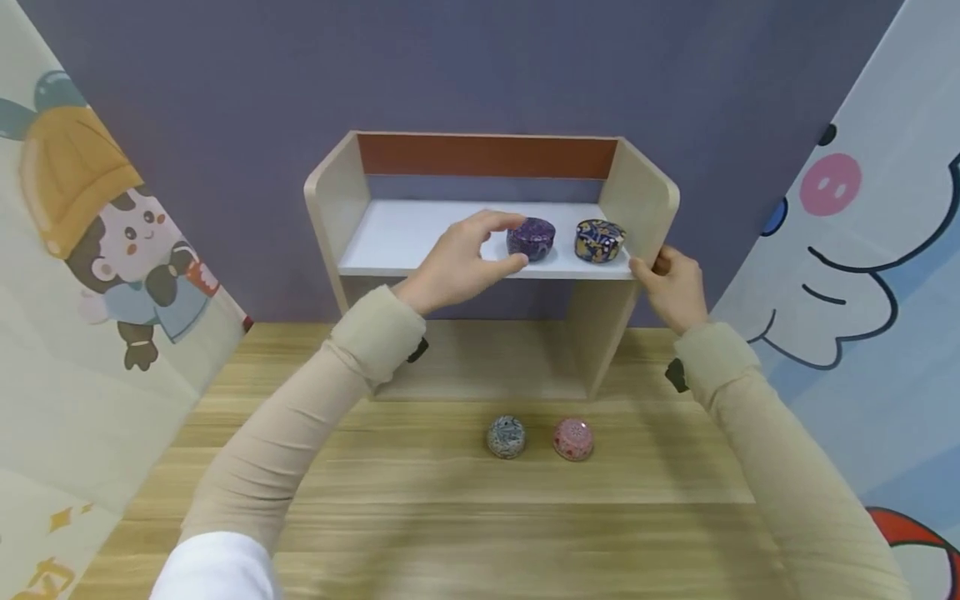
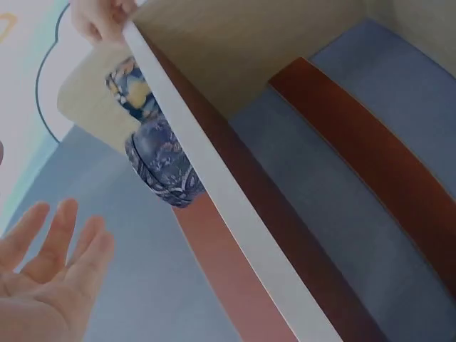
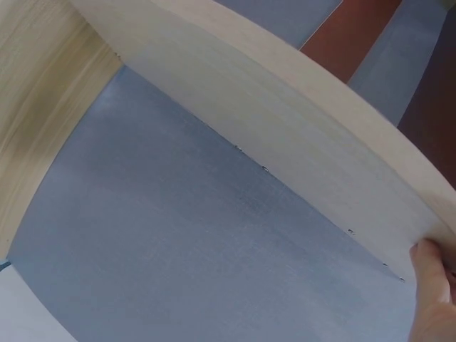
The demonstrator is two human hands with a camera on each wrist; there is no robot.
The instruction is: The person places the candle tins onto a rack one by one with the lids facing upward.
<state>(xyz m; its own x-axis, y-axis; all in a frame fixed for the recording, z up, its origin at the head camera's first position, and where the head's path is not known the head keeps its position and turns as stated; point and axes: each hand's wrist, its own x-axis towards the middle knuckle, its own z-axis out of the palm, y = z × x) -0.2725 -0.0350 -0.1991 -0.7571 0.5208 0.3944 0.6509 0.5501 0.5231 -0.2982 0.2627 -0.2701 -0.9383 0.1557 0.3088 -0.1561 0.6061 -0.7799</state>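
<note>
The left forearm [image 1: 281,446] and right forearm [image 1: 776,450] stretch forward, the left hand [image 1: 468,260] curving thumb and fingers apart in a C, the right hand [image 1: 677,292] gripping between thumb and bent fingers.

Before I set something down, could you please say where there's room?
The upper shelf is bare between its left panel and the left hand, crowded rightward by the purple tin, patterned tin and right hand. The tabletop is bare in front of the grey tin and pink tin.
</note>
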